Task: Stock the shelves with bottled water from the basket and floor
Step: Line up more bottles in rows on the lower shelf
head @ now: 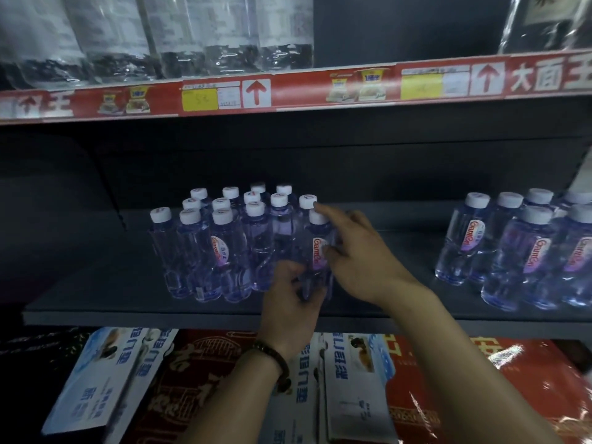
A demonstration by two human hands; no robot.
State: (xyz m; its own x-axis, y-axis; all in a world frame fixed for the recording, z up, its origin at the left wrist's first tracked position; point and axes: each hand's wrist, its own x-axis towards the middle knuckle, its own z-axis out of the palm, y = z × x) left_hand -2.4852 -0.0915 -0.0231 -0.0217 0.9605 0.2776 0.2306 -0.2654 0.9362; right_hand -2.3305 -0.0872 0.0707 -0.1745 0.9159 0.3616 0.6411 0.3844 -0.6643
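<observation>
**What I cannot make out from here**

The lower half of the front bottle (318,251) is hidden behind the left hand (290,302). Its fingers are smeared by motion, so I cannot tell if they grip the bottle. The right hand (358,261) covers that bottle's right side. Of the rear bottles (256,193) in the cluster I see only the caps. The right group of bottles (528,248) is cut by the picture's edge, and the large bottles (160,36) on the upper shelf lose their tops. The price tags (211,98) are too blurred to read. The boxes (352,386) below are cut at the bottom.
</observation>
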